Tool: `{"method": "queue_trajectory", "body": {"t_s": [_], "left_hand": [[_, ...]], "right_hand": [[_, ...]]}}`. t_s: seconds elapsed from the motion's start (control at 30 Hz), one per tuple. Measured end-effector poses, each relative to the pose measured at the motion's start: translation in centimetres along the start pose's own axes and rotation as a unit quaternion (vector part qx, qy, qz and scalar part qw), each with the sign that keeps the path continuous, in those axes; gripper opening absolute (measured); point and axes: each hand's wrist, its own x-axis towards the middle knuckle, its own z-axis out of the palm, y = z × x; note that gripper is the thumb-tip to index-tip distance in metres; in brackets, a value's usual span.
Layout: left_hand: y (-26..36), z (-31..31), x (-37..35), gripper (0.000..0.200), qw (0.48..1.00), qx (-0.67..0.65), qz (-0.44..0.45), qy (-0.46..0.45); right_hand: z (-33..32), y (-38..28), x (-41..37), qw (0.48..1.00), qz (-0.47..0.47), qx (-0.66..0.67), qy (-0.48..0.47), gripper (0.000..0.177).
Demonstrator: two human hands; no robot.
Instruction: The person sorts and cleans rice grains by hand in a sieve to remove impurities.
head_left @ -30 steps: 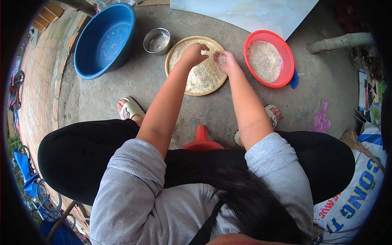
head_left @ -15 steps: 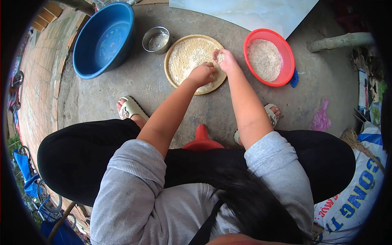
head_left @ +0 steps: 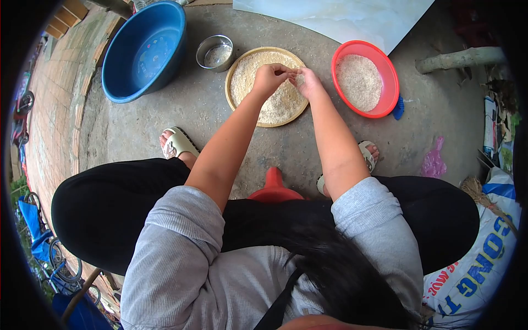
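Observation:
A round woven tray on the concrete ground is spread with pale grains that look like rice. Over its right part my right hand is cupped palm up around a small heap of these grains. My left hand has its fingers pinched together, their tips at the fingers of my right hand. Whatever is in that pinch is too small to make out. Right of the tray stands a red plastic basin holding whitish rice. To the left is a steel bowl with some grains at its bottom.
A big blue tub stands at the far left. A pale board lies at the back. A pink plastic bag lies on the right, near a printed sack. A red stool shows between my knees.
My left hand has risen from the grains in the tray and moved forward, its fingertips now at my right hand. The right hand stays over the tray's right side, its fingers curled further in.

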Motion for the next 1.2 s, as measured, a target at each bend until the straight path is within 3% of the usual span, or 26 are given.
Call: {"method": "queue_trajectory", "body": {"t_s": [0.17, 0.23, 0.27, 0.37, 0.43, 0.47, 0.57, 0.8, 0.83, 0.93, 0.97, 1.03, 1.17, 1.2], "left_hand": [[2.0, 0.8, 0.2, 0.017, 0.998, 0.063, 0.016, -0.014], [0.6, 0.9, 0.0, 0.013, 0.976, 0.175, 0.120, 0.054], [-0.2, 0.9, -0.2, 0.013, 0.976, 0.174, 0.120, 0.054], [-2.3, 0.9, -1.4, 0.013, 0.962, 0.261, 0.080, 0.027], [-3.0, 1.1, -2.7, 0.018, 0.928, 0.317, 0.186, -0.063], [-3.3, 1.6, -3.2, 0.022, 0.923, 0.325, 0.181, -0.102], [-4.0, 3.2, -4.7, 0.021, 0.892, 0.351, 0.247, -0.141], [-6.2, 0.9, -6.1, 0.021, 0.855, 0.418, 0.253, -0.172], [-6.7, 0.4, -5.8, 0.021, 0.856, 0.417, 0.253, -0.172], [-6.4, -0.8, -4.3, 0.013, 0.920, 0.342, 0.189, 0.032], [-6.0, -1.1, -3.5, 0.015, 0.934, 0.325, 0.133, 0.058], [-4.7, -1.3, -2.1, 0.012, 0.954, 0.243, 0.124, 0.128], [0.3, -0.5, -0.3, 0.015, 0.961, 0.216, 0.117, 0.126], [1.1, 0.0, 0.1, 0.015, 0.985, 0.144, 0.084, 0.053]], "right_hand": [[0.2, -0.2, -0.4, 0.999, -0.010, -0.029, 0.012, 0.020], [0.2, -0.3, -0.4, 1.000, -0.001, -0.018, 0.003, 0.021], [0.1, -0.4, -0.5, 1.000, 0.007, -0.006, -0.006, 0.021], [-0.6, -0.4, 0.3, 0.999, 0.023, 0.008, -0.027, 0.022], [-0.5, -0.4, 0.4, 0.999, 0.025, 0.023, -0.024, 0.022], [-0.5, -0.4, 0.5, 0.999, 0.026, 0.038, -0.020, 0.022], [-0.8, 0.1, 1.3, 0.998, 0.020, 0.055, -0.022, 0.022], [-0.7, -0.2, 0.8, 0.997, 0.036, 0.057, -0.027, 0.020], [-0.7, -0.1, 0.7, 0.998, 0.029, 0.048, -0.023, 0.021], [-0.2, -0.1, -0.1, 1.000, 0.010, 0.024, -0.008, 0.022], [0.1, -0.1, -0.5, 1.000, 0.000, 0.009, 0.004, 0.023], [0.1, -0.2, -0.7, 1.000, 0.008, -0.011, -0.008, 0.021], [-0.1, -0.2, -0.2, 0.999, 0.024, -0.006, -0.034, 0.023], [-0.1, -0.1, -0.1, 0.999, 0.024, -0.007, -0.034, 0.023]]}}
